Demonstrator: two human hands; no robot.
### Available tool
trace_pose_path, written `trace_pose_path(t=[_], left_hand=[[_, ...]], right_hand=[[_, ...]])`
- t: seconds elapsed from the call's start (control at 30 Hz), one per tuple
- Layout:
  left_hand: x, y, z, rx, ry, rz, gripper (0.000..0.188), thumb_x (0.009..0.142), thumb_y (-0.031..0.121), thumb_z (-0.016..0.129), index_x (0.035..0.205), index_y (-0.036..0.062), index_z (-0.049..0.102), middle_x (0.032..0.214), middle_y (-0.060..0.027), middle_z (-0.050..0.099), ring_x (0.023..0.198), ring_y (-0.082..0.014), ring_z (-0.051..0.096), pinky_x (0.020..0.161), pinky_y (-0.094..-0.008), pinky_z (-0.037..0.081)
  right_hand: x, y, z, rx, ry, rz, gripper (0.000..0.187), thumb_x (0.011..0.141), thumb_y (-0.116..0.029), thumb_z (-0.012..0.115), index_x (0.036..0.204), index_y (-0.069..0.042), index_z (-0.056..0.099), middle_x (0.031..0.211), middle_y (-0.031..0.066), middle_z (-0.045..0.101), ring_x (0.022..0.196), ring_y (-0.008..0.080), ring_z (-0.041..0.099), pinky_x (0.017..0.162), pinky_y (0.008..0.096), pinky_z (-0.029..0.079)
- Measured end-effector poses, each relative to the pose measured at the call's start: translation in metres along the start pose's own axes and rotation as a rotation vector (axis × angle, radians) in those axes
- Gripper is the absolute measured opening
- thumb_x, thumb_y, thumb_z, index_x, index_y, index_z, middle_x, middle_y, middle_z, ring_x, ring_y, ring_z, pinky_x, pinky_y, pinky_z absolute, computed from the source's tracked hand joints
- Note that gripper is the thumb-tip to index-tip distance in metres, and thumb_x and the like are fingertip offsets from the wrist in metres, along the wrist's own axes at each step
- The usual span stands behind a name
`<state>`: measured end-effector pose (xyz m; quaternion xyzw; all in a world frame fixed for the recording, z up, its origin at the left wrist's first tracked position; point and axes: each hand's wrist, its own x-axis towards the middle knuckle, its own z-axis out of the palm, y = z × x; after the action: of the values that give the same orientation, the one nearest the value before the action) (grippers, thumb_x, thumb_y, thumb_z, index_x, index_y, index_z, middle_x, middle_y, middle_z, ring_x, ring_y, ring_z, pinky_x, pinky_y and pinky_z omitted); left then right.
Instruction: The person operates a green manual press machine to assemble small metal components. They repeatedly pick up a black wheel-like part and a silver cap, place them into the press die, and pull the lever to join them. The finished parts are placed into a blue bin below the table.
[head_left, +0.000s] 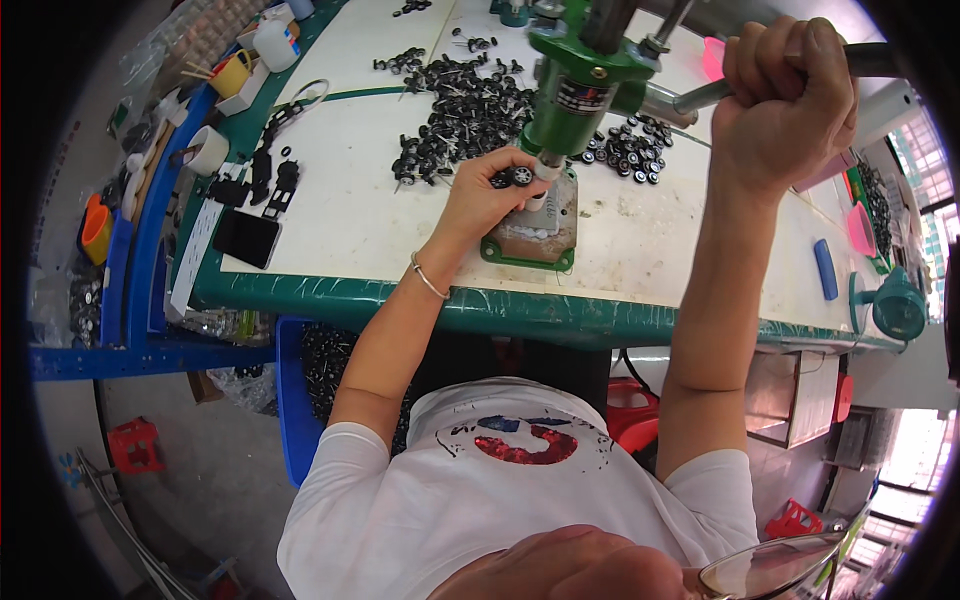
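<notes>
My left hand [490, 195] is closed at the foot of a green hand press [578, 95], pinching a small black toy wheel [521, 176] with a silver hub. Its fingertips are right below the press ram [549, 160], above the metal base [527, 248]; whether an axle is in the wheel is hidden. Raised at the upper right, my right hand [785, 110] wraps round the press's metal lever [705, 96]. A heap of black wheels on thin metal axles [465, 110] spreads behind my left hand. Loose black wheels [635, 152] lie to the right of the press.
On the table's left are a black phone [247, 238] and black plastic parts [283, 185]. A blue bin [291, 400] of small dark parts stands below the table edge. At the right lie a blue cylinder [825, 270] and a green round-headed device [898, 303].
</notes>
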<state>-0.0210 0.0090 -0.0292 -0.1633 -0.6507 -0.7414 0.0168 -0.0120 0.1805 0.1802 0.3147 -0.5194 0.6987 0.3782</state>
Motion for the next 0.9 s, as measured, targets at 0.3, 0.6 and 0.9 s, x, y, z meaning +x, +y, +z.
trace_pose_path(t=[0.3,0.6,0.9], left_hand=[[-0.003,0.008,0.0,-0.066,0.124,-0.14,0.016,0.077,0.01,0.077,0.09,0.0039,0.07,0.085,-0.0007,0.066,0.071,-0.0044,0.059,0.055,-0.0193,0.044],[-0.029,0.005,-0.085,-0.266,0.248,-0.322,0.019,0.085,0.018,0.07,0.096,0.0027,0.066,0.077,-0.0061,0.066,0.07,-0.0117,0.066,0.041,-0.0193,0.032],[-0.028,0.006,-0.064,0.733,0.186,-0.498,0.022,0.079,0.019,0.076,0.095,0.0041,0.072,0.061,-0.0038,0.062,0.059,-0.007,0.059,0.047,-0.0224,0.041]], right_hand=[[0.064,0.064,-0.02,0.005,0.098,0.518,0.026,0.094,-0.025,0.059,0.073,-0.017,0.046,0.055,-0.0093,0.033,0.038,0.0001,0.024,0.032,0.0175,0.016],[0.013,0.076,-0.035,0.068,0.15,0.553,0.02,0.091,-0.026,0.057,0.088,-0.006,0.058,0.067,-0.001,0.048,0.057,0.0097,0.045,0.051,0.0211,0.035],[-0.107,0.122,-0.154,-0.81,-0.375,0.809,0.022,0.088,-0.027,0.065,0.096,-0.006,0.067,0.071,0.0035,0.063,0.058,0.012,0.06,0.053,0.0285,0.047]])
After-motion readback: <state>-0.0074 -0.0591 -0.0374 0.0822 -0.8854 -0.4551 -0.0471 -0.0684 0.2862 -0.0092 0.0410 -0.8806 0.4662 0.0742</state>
